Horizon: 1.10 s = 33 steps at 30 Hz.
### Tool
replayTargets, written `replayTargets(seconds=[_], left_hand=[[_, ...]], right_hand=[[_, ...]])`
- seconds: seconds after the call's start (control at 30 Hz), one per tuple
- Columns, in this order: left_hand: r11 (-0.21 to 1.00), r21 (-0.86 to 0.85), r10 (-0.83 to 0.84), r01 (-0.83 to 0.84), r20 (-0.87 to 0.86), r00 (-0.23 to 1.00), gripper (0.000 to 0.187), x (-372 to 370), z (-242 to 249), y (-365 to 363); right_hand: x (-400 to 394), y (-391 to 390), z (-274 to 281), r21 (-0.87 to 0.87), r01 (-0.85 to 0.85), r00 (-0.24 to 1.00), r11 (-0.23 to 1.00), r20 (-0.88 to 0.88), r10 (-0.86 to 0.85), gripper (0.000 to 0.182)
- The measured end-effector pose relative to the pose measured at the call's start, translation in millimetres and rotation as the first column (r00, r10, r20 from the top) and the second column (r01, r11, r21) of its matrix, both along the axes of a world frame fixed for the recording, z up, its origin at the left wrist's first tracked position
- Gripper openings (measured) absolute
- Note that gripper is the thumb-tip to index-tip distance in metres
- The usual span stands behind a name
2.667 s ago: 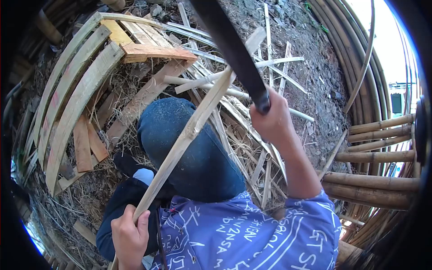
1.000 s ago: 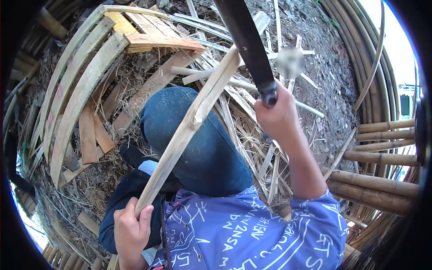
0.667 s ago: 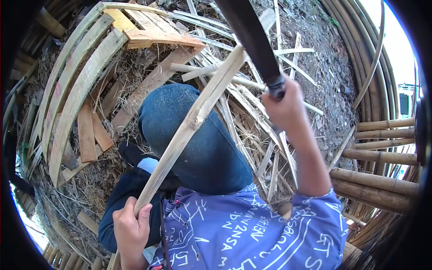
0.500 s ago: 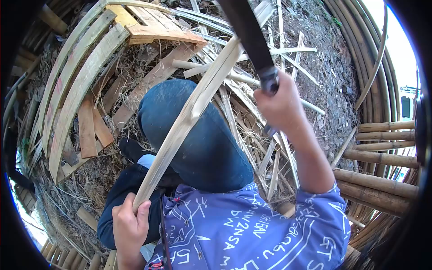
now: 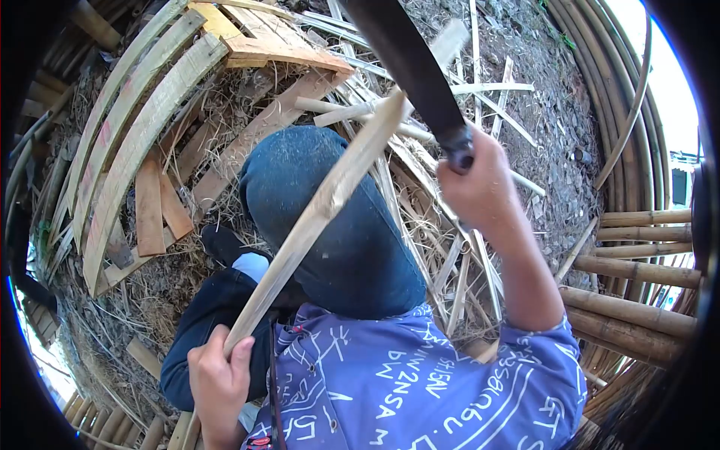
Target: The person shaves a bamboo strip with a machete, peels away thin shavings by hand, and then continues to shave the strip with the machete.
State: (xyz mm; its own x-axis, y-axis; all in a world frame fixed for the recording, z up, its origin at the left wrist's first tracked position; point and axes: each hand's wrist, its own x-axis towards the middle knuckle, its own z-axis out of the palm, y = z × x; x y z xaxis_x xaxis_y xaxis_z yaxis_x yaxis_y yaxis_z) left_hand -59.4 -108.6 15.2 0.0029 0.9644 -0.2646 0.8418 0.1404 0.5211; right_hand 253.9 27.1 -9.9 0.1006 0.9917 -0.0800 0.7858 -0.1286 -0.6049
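Observation:
My left hand [image 5: 220,375] is closed around the near end of a long, pale bamboo strip [image 5: 311,217]. The strip slants up and away across my raised knee [image 5: 330,255], with a knot about midway. My right hand [image 5: 484,180] grips the dark handle of a machete [image 5: 411,67]. Its broad blade points away from me and crosses over the far part of the strip, hiding a piece of it. The blade's tip runs out of view at the top.
A curved wooden slatted frame [image 5: 150,142] stands at the left, with short boards [image 5: 148,210] under it. Split bamboo strips [image 5: 457,285] and shavings litter the ground ahead. Stacked bamboo poles [image 5: 630,307] lie at the right.
My right hand has shifted slightly right and down, and the machete blade leans further left. The bamboo strip's far end sits a little lower in view. Both grips are unchanged.

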Motion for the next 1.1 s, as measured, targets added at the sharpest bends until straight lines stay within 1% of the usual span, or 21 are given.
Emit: replayTargets(seconds=[0.07, 0.1, 0.13, 0.2, 0.23, 0.27, 0.4, 0.47, 0.5, 0.53, 0.6, 0.63, 0.67, 0.73, 0.77, 0.8, 0.93, 1.0, 1.03, 1.07, 1.1], left_hand=[[0.999, -0.044, 0.026, -0.027, -0.008, 1.0, 0.034, -2, 1, -1], [1.0, 0.0, -0.002, 0.002, -0.002, 1.0, 0.034, -1, -2, 2], [0.999, 0.039, -0.034, 0.034, 0.006, 0.999, 0.033, -2, -4, 2], [1.0, 0.009, -0.018, 0.018, 0.016, 1.0, 0.034, -1, -3, 0], [1.0, -0.007, -0.007, 0.007, 0.017, 1.0, 0.034, 1, -3, 2], [1.0, -0.005, -0.012, 0.012, 0.019, 1.0, 0.034, 0, -4, 3], [0.999, 0.033, -0.022, 0.023, -0.019, 1.0, 0.036, -3, -10, -2], [0.999, 0.043, -0.015, 0.016, -0.009, 1.0, 0.037, 0, -9, -3], [0.999, -0.032, 0.03, -0.029, 0.029, 0.999, 0.038, 0, -7, -3], [0.992, -0.113, 0.071, -0.064, 0.058, 0.996, 0.039, -1, -5, -3], [0.993, -0.104, 0.067, -0.061, 0.054, 0.996, 0.04, 2, -5, 1], [0.994, -0.091, 0.064, -0.058, 0.059, 0.996, 0.04, 2, -6, 1], [0.993, -0.098, 0.065, -0.058, 0.064, 0.996, 0.04, 1, -7, -2], [1.0, -0.017, 0.027, -0.026, 0.028, 0.999, 0.041, 0, -12, -3], [1.0, -0.015, 0.023, -0.023, 0.01, 1.0, 0.04, -5, -13, -5], [1.0, -0.02, 0.012, -0.012, 0.005, 1.0, 0.04, -4, -13, -5], [0.997, -0.074, 0.035, -0.033, 0.03, 0.999, 0.042, 0, -14, -4], [0.998, -0.056, 0.02, -0.02, 0.005, 1.0, 0.042, -1, -15, -1], [0.996, -0.092, 0.02, -0.016, 0.042, 0.999, 0.042, -5, -17, -1], [0.991, -0.134, 0.033, -0.022, 0.077, 0.996, 0.042, -7, -18, -4], [0.991, -0.132, 0.04, -0.03, 0.073, 0.997, 0.042, -6, -17, -1]], right_hand=[[23, 7, 6, -0.01, -0.014, 0.999, 1.0, 0.033, 0.014, 0.007], [28, 14, 7, -0.002, 0.038, 0.998, 0.999, -0.049, -0.038, 0.006], [28, 21, 9, -0.043, 0.103, 0.995, 0.994, 0.016, -0.103, 0.006], [-6, 6, 13, -0.124, 0.197, 0.976, 0.973, -0.075, -0.207, 0.007], [-5, -5, 1, -0.056, -0.017, 0.998, 0.998, -0.053, 0.014, 0.007], [-2, -7, -7, 0.071, 0.005, 0.997, 0.997, -0.074, 0.001, 0.008], [19, 14, -2, -0.024, 0.153, 0.988, 0.988, 0.005, -0.153, 0.01], [-4, -9, -11, -0.015, 0.08, 0.997, 0.997, -0.013, -0.08, 0.009], [-12, -14, -6, 0.149, -0.058, 0.998, 0.987, -0.012, 0.06, 0.008], [-1, -10, -3, 0.151, -0.049, 0.998, 0.987, -0.016, 0.052, 0.008], [26, 6, 2, 0.025, 0.029, 0.999, 0.999, -0.023, -0.028, 0.006], [20, 12, 10, -0.039, 0.153, 0.988, 0.987, 0.005, -0.153, 0.009], [10, 2, 4, -0.045, 0.152, 0.988, 0.987, 0.012, -0.152, 0.009], [-10, -18, -10, 0.095, -0.016, 0.996, 0.995, -0.081, 0.024, 0.008], [-4, -15, -2, 0.006, -0.012, 0.992, 1.0, -0.126, 0.013, 0.007], [13, -10, -3, 0.064, -0.069, 0.998, 0.996, -0.003, 0.069, 0.007], [1, -9, -3, -0.114, 0.217, 0.969, 0.97, -0.093, -0.228, 0.012], [-9, -23, 0, 0.007, 0.0, 0.988, 1.0, -0.154, 0.001, 0.012], [10, -20, -5, 0.179, -0.102, 0.989, 0.979, 0.121, 0.081, 0.011], [17, -6, 9, -0.004, -0.033, 0.999, 0.999, 0.043, 0.033, 0.023], [18, 5, 10, -0.057, 0.057, 0.998, 0.997, 0.032, -0.056, 0.021]])
